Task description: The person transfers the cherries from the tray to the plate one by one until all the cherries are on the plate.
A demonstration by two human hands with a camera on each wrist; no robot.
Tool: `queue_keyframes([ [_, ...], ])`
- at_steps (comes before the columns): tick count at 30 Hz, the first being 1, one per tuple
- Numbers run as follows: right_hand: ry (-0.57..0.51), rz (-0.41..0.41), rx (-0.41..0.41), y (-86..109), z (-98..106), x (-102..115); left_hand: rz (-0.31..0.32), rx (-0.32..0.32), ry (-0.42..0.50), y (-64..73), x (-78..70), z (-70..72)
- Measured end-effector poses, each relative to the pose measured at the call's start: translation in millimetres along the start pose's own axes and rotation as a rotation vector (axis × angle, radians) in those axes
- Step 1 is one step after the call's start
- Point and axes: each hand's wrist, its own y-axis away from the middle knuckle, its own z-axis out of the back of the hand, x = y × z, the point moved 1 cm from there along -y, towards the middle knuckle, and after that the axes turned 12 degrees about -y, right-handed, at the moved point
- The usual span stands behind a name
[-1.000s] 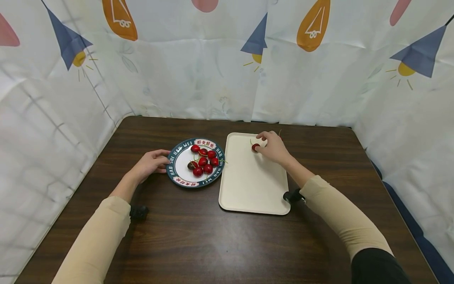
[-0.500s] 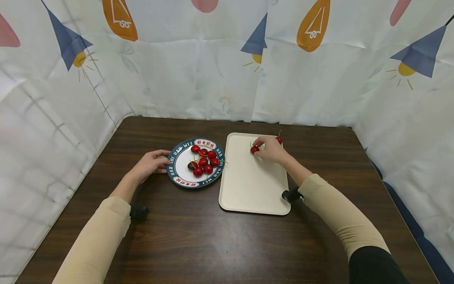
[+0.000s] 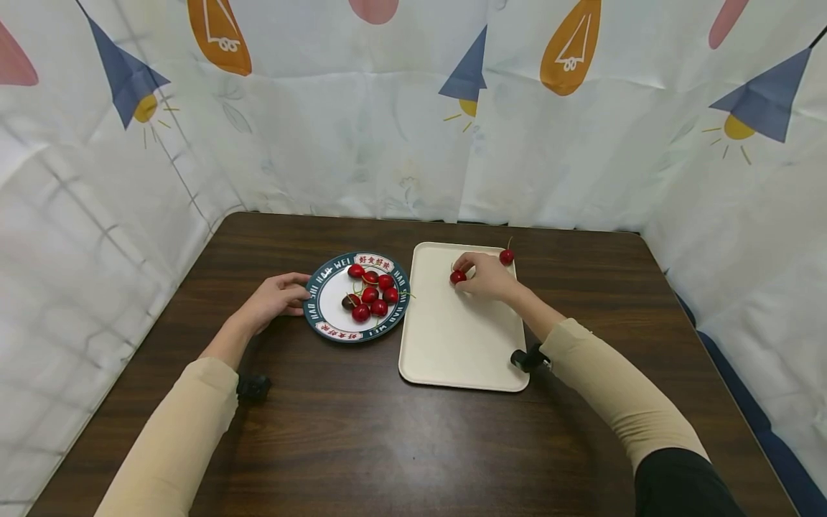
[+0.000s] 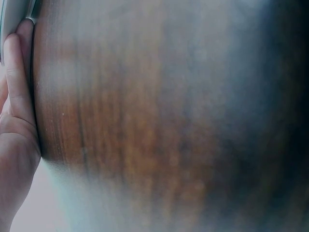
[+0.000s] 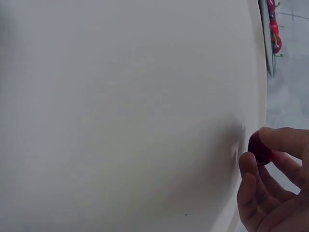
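A blue-rimmed plate [image 3: 326,327] on the left of the table bears several red cherries [image 3: 370,295]. My left hand [image 3: 276,296] holds the plate at its left rim; in the left wrist view its fingers [image 4: 18,82] lie along the table at the plate's edge. A cream tray [image 3: 461,352] lies right of the plate. Over the tray's far part, my right hand [image 3: 489,278] pinches a cherry [image 3: 457,277] between thumb and fingertips, seen closely in the right wrist view as a dark red cherry [image 5: 259,148]. Another cherry [image 3: 507,256] sits at the tray's far right corner.
The dark wooden table [image 3: 362,431] extends in front of the plate and tray. Behind it hangs a white printed curtain [image 3: 388,143], which also lines both sides. A black wrist camera [image 3: 530,357] hangs close to the tray's right edge.
My right hand has moved left and slightly nearer with the cherry, uncovering the one at the tray's far right corner. The left hand and plate have stayed put.
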Motion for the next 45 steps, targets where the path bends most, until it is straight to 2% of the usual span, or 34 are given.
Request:
queue_keyframes([
  [8, 0.004, 0.068, 0.005, -1.8, -5, 13, 0.0, 0.0, -0.011, -1.0, -1.0, 0.4],
  [25, -0.051, 0.173, 0.107, -4.4, -32, 32, 0.01, -0.001, -0.009, -1.9, -1.8, -0.6],
  [28, -0.059, 0.187, 0.123, -4.0, -36, 35, 0.021, 0.005, 0.0, 1.3, -6.5, -0.4],
  [36, -0.055, 0.203, 0.146, -3.8, -46, 37, 0.021, 0.017, 0.017, 20.8, -32.2, 0.2],
  [45, -0.065, 0.22, 0.164, -3.4, -53, 43, 0.02, 0.017, 0.013, 24.0, -35.5, 0.5],
])
